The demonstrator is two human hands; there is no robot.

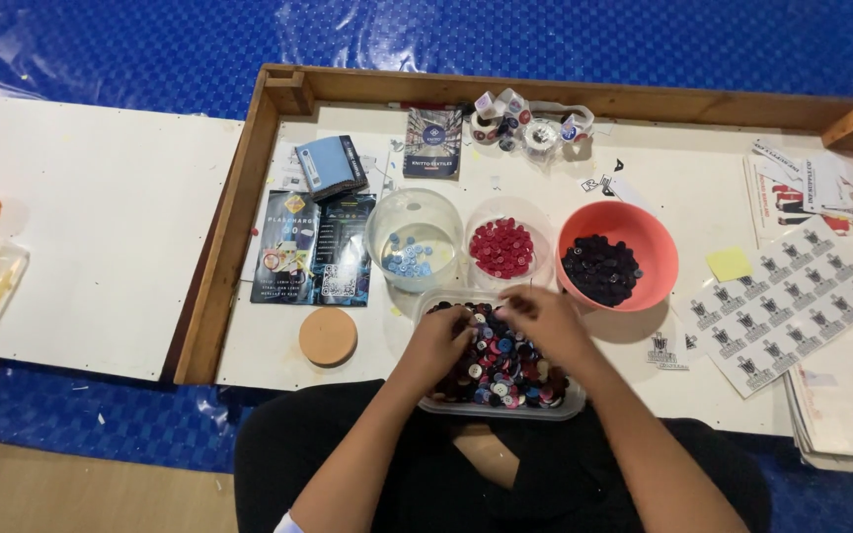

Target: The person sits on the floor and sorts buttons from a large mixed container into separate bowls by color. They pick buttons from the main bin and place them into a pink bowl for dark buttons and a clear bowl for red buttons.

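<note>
Both hands, left and right, dig in the mixed tray, fingers curled; what they pinch can't be told. Blue, red and dark buttons sit sorted in bowls; the tray looks mostly full.

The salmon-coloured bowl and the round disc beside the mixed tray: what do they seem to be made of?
The salmon bowl looks like smooth plastic: even colour, thin rim, soft sheen. The round disc seems to be cork or light wood: matte tan surface, faintly grainy; the picture cannot settle which.

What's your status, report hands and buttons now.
Left hand and right hand both down in the tray of mixed buttons, grip unclear. Blue buttons bowl, red buttons bowl, dark buttons bowl just beyond. Nothing blocking.
</note>
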